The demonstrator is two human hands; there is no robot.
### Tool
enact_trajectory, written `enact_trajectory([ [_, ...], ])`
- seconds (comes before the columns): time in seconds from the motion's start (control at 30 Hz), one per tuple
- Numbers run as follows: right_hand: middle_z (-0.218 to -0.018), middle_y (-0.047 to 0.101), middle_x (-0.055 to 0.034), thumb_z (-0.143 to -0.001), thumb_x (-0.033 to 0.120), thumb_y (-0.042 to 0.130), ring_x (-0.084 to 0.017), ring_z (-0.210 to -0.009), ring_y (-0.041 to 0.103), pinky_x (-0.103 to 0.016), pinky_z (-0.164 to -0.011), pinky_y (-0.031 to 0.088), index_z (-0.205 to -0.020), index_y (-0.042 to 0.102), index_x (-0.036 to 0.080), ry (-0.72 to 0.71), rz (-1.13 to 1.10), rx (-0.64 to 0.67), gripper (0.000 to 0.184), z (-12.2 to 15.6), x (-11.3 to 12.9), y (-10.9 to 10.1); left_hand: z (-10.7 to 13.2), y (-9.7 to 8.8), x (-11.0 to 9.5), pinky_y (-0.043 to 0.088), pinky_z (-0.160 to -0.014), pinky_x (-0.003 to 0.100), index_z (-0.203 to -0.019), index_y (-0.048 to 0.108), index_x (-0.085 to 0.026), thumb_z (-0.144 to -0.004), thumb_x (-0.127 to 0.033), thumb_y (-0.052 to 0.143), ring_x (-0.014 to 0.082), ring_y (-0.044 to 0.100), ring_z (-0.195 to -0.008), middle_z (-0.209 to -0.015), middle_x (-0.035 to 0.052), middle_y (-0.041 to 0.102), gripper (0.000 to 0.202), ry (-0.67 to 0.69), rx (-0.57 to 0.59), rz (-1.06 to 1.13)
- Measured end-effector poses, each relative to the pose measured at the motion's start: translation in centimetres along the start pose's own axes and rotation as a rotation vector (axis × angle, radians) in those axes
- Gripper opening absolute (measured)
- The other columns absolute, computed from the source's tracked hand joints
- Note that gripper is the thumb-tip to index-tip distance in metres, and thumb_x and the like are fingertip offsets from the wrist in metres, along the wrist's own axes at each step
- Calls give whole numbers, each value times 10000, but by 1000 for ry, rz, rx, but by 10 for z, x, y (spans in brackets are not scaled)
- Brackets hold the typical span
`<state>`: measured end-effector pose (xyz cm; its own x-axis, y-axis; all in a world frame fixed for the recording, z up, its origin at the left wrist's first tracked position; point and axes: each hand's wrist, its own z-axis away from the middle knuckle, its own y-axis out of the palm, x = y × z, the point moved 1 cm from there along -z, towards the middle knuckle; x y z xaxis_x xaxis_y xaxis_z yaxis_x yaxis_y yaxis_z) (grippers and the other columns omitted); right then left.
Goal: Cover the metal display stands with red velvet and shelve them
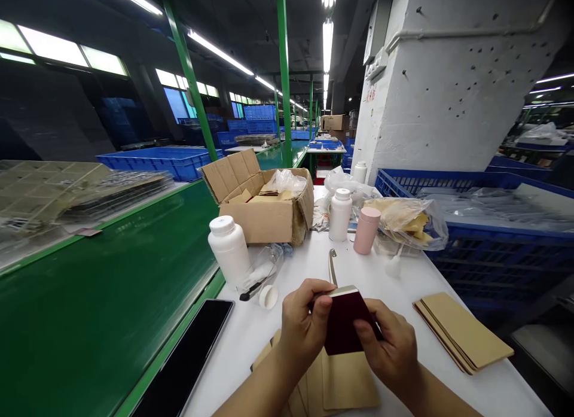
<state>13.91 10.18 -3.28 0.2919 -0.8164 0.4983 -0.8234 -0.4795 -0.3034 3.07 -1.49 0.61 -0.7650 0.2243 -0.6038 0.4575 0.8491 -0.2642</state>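
Both hands hold a dark red, flat rectangular piece (344, 324) with a pale top edge, like a small booklet, tilted above the table. My left hand (306, 315) is closed on its left side, thumb on the front. My right hand (391, 339) grips its lower right side, thumb also on the front. Just beyond its top edge shows a thin metal strip with a hooked end (332, 266); whether it lies on the table or touches my left fingers I cannot tell. Below the hands several brown kraft pieces (350, 381) lie overlapping, partly hidden by my left forearm.
A stack of brown kraft pieces (464, 330) lies at right. Left are a black phone-like slab (188, 351), a white bottle (229, 252) and a black-handled cutter (251, 290). Behind stand an open carton (258, 221), a white bottle (340, 216) and a pink canister (366, 231). A green conveyor (112, 297) runs alongside.
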Motion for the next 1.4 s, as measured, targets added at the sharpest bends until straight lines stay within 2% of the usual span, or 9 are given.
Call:
enact_trajectory([
  [0.17, -659, 629, 10, -925, 300, 504, -115, -523, 560, -219, -504, 403, -925, 575, 183, -68, 90, -27, 137, -4, 0, 1, -7, -4, -7, 452, -690, 262, -944, 637, -194, -880, -181, 505, 150, 551, -786, -839, 37, 570, 148, 67, -19, -122],
  [0.27, -638, 614, 5, -925, 275, 517, -119, -510, 537, -237, -515, 383, -910, 568, 172, -162, 142, -33, 115, -6, 1, 1, -10, -3, -14, 475, -668, 268, -1034, 655, -199, -843, -175, 530, 176, 541, -848, -934, 68, 531, 230, 62, 55, -36],
  [0.4, -613, 586, 6, -913, 259, 552, -124, -508, 504, -256, -526, 354, -900, 557, 173, -224, 183, -17, 88, -7, 1, -2, -10, -1, -18, 469, -597, 215, -997, 669, -216, -803, -117, 561, 162, 531, -826, -905, 58, 533, 244, -36, 128, 120],
  [0.57, -636, 599, -13, -907, 236, 559, -142, -536, 503, -279, -541, 344, -923, 551, 156, -308, 213, -10, 82, -8, 2, -6, -11, -1, -17, 476, -637, 220, -925, 687, -218, -793, -152, 611, 155, 523, -812, -856, 46, 536, 167, -67, 136, 257],
  [0.77, -639, 605, -21, -894, 225, 582, -149, -532, 501, -288, -538, 342, -942, 558, 143, -328, 222, -1, 98, -9, 3, -6, -12, 0, -15, 449, -611, 215, -850, 687, -207, -773, -166, 639, 139, 517, -752, -816, 31, 527, 100, -118, 125, 314],
  [0.93, -642, 606, -14, -892, 231, 586, -143, -539, 511, -285, -545, 349, -913, 551, 157, -304, 213, -6, 84, -8, 2, -5, -8, -3, -13, 450, -706, 280, -918, 714, -217, -886, -308, 525, 177, 531, -825, -857, 59, 543, 213, -125, 138, 310],
  [1.03, -634, 597, -9, -900, 240, 572, -142, -532, 508, -286, -539, 350, -901, 547, 164, -300, 214, -7, 80, -8, 2, -5, -7, -4, -14, 456, -714, 295, -941, 714, -211, -888, -361, 511, 191, 531, -841, -869, 69, 541, 258, -120, 150, 326],
  [1.27, -621, 577, -1, -905, 260, 563, -140, -520, 496, -290, -526, 343, -907, 553, 164, -326, 255, -9, 96, -9, 3, -4, -11, 2, -15, 463, -580, 192, -817, 696, -198, -770, -182, 669, 113, 528, -699, -790, 23, 529, 57, -128, 63, 295],
  [1.4, -589, 561, 11, -904, 249, 564, -136, -493, 479, -285, -507, 325, -889, 558, 166, -295, 223, 3, 85, -9, 4, -3, -10, 2, -14, 468, -546, 185, -794, 718, -191, -799, -206, 659, 108, 547, -670, -783, 29, 546, 61, -176, 39, 287],
])
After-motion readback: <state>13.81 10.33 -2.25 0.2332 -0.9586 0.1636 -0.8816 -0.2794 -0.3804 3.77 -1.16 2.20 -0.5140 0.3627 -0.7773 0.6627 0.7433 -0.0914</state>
